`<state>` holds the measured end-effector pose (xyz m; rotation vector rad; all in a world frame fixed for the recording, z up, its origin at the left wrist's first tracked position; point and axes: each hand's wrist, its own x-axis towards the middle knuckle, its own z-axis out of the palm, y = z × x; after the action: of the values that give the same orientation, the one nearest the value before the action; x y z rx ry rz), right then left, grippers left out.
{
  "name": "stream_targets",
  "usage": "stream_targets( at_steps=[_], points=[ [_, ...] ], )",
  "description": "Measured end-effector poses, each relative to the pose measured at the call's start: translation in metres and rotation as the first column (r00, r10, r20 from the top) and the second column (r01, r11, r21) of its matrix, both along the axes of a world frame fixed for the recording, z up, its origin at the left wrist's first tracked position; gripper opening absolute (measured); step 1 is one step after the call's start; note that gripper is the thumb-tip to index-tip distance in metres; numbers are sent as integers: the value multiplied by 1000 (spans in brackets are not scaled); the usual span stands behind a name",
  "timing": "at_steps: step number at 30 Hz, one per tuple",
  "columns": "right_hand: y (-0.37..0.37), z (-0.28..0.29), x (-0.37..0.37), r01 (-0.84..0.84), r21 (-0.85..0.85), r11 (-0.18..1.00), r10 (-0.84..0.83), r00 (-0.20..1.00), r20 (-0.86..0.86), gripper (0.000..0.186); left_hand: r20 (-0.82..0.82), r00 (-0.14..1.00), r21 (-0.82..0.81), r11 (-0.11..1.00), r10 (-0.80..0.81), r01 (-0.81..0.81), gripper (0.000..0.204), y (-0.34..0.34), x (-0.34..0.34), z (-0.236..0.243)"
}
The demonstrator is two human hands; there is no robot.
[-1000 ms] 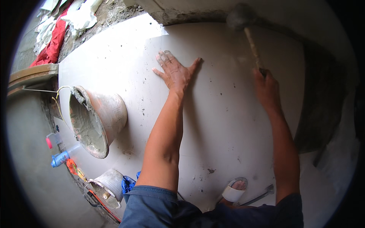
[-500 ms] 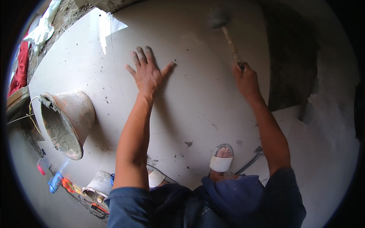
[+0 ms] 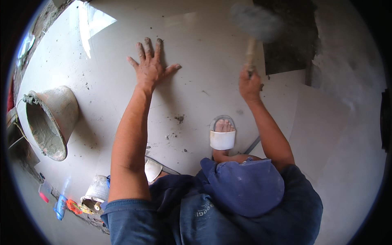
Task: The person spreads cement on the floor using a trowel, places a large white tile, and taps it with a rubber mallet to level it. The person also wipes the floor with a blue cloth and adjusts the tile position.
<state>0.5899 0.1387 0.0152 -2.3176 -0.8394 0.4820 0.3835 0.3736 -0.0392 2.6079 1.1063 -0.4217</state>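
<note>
My left hand lies with fingers spread on a large pale floor tile, its fingertips grey with mortar. In my right hand is the handle of a mallet. The mallet's thick grey head is smeared by motion and appears held above the tile, towards the far right. Its short handle is light coloured, with a dark part by my fingers. Small dark crumbs of mortar are scattered over the tile.
A mortar-coated bucket lies tipped at the left, its inside grey with mortar. Nearer are a small bucket, a blue bottle and an orange item. Dark rough ground borders the tile at far right. My sandalled foot stands on the floor.
The mallet head looks larger and more blurred, as if raised, and has shifted right. My left hand stays spread on the tile. The whole view has shifted, moving the bucket leftward.
</note>
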Motion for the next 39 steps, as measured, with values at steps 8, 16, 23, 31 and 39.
stream_targets(
  at_steps=[8,16,23,31,39],
  points=[
    [-18,1,-6,10,-7,1000,-10,1000,-28,38,-39,999,-4,1000,20,-20,111,-3,6,8],
    [50,10,-20,-143,132,981,166,969,-183,41,-92,995,-57,997,44,-50,113,-2,10,18],
    [132,5,-14,-322,94,942,331,939,-97,45,-111,992,-77,995,55,-64,110,-1,11,20],
    [116,3,-5,-196,3,981,196,975,-103,50,-91,994,-67,996,55,-62,111,0,10,22],
    [42,-7,41,38,-93,995,-45,996,-82,52,-150,988,-57,997,33,-42,112,-1,10,9]
  ],
)
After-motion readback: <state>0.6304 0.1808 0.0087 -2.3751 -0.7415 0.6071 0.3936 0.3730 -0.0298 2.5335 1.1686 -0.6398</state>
